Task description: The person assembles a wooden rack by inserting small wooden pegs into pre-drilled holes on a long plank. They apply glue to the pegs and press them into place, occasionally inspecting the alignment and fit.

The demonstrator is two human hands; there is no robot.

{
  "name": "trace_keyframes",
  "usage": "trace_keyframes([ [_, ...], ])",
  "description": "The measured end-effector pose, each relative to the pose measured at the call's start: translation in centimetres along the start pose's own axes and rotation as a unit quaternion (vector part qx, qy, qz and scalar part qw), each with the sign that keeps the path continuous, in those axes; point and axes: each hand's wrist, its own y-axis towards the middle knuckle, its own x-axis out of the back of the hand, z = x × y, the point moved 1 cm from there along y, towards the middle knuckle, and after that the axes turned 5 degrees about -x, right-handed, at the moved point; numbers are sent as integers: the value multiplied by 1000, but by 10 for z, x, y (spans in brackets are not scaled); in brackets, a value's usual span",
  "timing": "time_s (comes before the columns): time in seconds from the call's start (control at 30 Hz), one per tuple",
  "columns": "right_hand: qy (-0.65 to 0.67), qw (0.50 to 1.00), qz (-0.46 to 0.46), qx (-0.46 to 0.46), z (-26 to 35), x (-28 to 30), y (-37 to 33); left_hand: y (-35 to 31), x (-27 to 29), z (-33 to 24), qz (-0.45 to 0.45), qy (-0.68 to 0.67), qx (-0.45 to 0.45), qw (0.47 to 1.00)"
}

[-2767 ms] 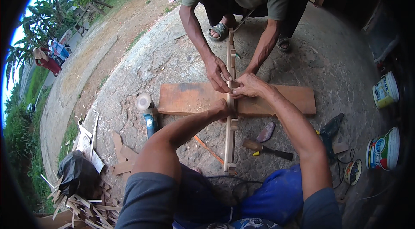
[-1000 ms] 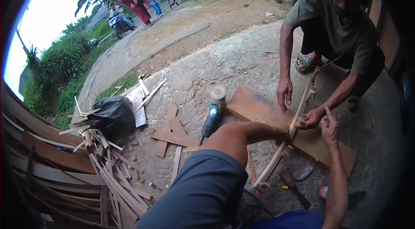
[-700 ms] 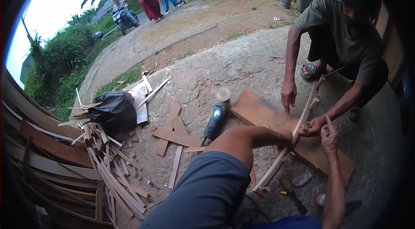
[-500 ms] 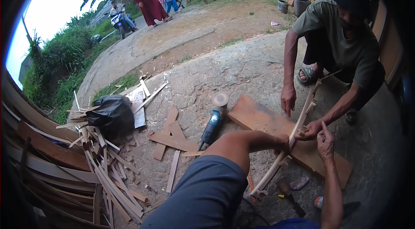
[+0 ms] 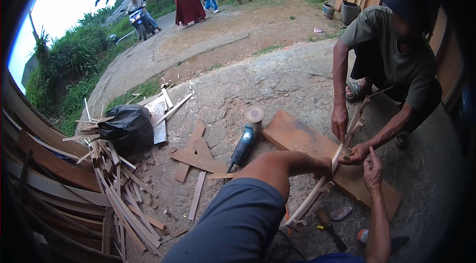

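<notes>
A long, curved, pale wooden strip (image 5: 310, 202) with small wood blocks along its side lies across a thick brown plank (image 5: 292, 131). My right hand (image 5: 373, 171) is raised right of the strip, index finger stretched out, the other fingers partly folded; I see nothing held in it. My bent bare leg (image 5: 277, 164), in blue-grey shorts, reaches toward the strip, and its far end meets the wood. My left hand does not show. Across from me a squatting co-worker (image 5: 391, 49) pinches a small wood block (image 5: 347, 154) beside the strip; their other hand (image 5: 339, 124) touches the strip with fingers pointing down.
A blue angle grinder (image 5: 243, 146) with a round disc lies left of the plank. Scrap boards (image 5: 198, 161), thin offcuts (image 5: 131, 213) and a black plastic bag (image 5: 126, 131) spread leftward. Near my right forearm lie a chisel-like tool (image 5: 331, 228) and an orange-and-white container (image 5: 363, 235). Pedestrians and a scooter (image 5: 141, 20) are beyond.
The co-worker's hand has moved down from beside the strip onto it. My right hand stays raised with its finger out. The walkers in the background have moved to the right.
</notes>
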Motion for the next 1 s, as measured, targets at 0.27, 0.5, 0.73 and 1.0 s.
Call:
trace_keyframes([
  [0.27,-11,1000,26,-12,-2,0,-4,-1,0,-3,1,0,9,1000],
  [0.5,-12,999,34,-16,5,1,-3,-3,3,2,-8,1,15,1000],
  [0.73,-29,999,37,-23,2,4,-4,0,3,2,12,2,12,1000],
  [1.0,-58,996,55,-29,-4,8,-7,-1,2,-2,9,16,10,1000],
])
